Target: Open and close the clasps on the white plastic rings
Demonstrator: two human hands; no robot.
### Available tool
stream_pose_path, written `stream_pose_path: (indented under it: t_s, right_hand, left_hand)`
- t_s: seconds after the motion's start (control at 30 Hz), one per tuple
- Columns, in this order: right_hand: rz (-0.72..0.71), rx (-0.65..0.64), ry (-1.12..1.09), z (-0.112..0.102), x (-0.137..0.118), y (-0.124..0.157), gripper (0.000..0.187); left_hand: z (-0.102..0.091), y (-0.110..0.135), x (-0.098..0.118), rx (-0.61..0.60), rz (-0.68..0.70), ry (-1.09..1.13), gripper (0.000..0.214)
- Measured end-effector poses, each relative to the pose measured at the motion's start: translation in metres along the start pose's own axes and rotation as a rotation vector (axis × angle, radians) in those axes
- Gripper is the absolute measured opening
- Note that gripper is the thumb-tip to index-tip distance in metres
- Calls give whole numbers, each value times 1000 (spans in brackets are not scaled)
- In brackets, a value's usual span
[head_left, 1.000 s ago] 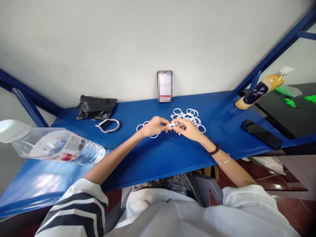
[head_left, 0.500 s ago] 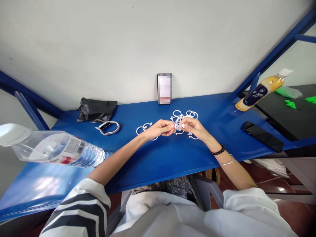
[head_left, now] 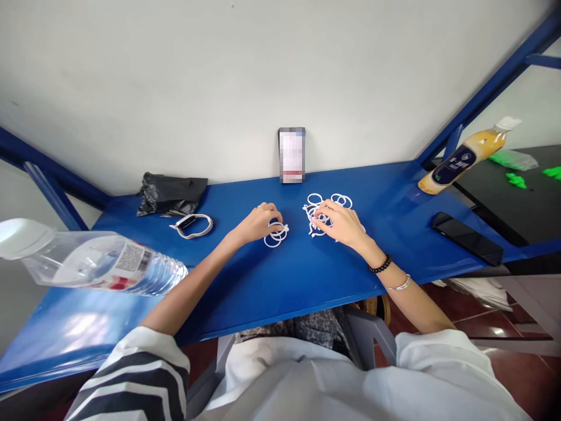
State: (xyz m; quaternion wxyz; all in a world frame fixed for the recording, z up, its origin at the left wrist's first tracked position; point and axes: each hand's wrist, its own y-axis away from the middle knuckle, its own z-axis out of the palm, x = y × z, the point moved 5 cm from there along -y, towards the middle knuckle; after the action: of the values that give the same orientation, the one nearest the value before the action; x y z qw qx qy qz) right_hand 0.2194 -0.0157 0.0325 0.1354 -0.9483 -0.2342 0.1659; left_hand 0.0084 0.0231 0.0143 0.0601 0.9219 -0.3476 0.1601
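Note:
My left hand point(head_left: 262, 223) is at a small cluster of thin white plastic rings point(head_left: 274, 245), left of the middle of the blue table. Its fingers are curled down on a ring at the top edge of that cluster, and the fingertips are partly hidden. Over a larger, tangled heap of the same white rings point(head_left: 314, 199) is my right hand point(head_left: 340, 222). Its thumb and forefinger stand apart among the rings, with nothing clearly gripped. Small knobs or clasps show on some rings.
Against the wall leans a phone point(head_left: 291, 155) with a blurred screen. A black plastic bag point(head_left: 173, 194) and a wristwatch point(head_left: 195, 225) lie at left, near a large water bottle point(head_left: 100, 263). At right are a juice bottle point(head_left: 467, 158) and a dark phone point(head_left: 467, 238).
My hands were together above the heap and have parted. The left one moved left to the small cluster, whose rings now lie closer together. My right hand lowered onto the heap.

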Motion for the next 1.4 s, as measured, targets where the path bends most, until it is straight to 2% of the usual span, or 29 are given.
stream_pose_path:
  t_s: [0.13, 0.3, 0.5, 0.63, 0.73, 0.93, 1.07, 1.17, 1.23, 1.3, 1.4]
  right_hand:
    - [-4, 40, -59, -1, -3, 0, 20]
    - [-22, 34, -238, 1, -14, 1, 17]
    - [-57, 15, -252, 6, -24, 2, 20]
    - [-64, 16, -205, 10, -24, 3, 19]
    - [-59, 18, -194, 12, -25, 3, 20]
    - [-10, 8, -177, 13, -26, 3, 25]
    - [14, 13, -207, 14, -25, 3, 12]
    - [50, -6, -301, 15, -24, 2, 11]
    - [102, -26, -410, 15, -21, 1, 12]
    - [170, -81, -611, 16, -17, 2, 13]
    - [273, -213, -1000, 18, -12, 3, 27]
  left_hand:
    - [2, -3, 9, 32, -23, -40, 13]
    - [-4, -6, 17, 130, -101, 119, 13]
    - [9, -9, 22, 94, -235, 86, 19]
    - [18, -13, 29, 65, -213, -36, 19]
    - [16, -14, 36, 82, -183, -91, 16]
    - [4, -12, 53, 150, -167, -66, 11]
    - [3, -10, 61, 173, -141, -28, 11]
    - [6, -10, 60, 196, -119, 67, 12]
    - [8, -11, 56, 170, -128, 200, 17]
    - [9, -12, 51, 85, -134, 431, 22]
    - [10, -11, 50, -80, -120, 898, 27]
